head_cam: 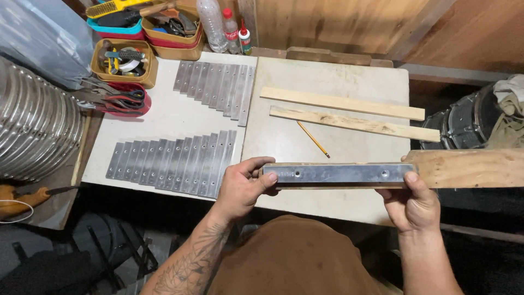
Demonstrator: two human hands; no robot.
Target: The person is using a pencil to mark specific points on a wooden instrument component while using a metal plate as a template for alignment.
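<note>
Metal bar gets a closed grip at each end, left hand and right hand, held flat against a wooden strip just over the surface edge. Pencil lies just behind the bar, 2 wood slats beyond.

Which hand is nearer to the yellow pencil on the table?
Left. The left hand grips the near end of the metal bar, below and left of the pencil. The right hand holds the bar's far end, farther off to the pencil's lower right.
</note>
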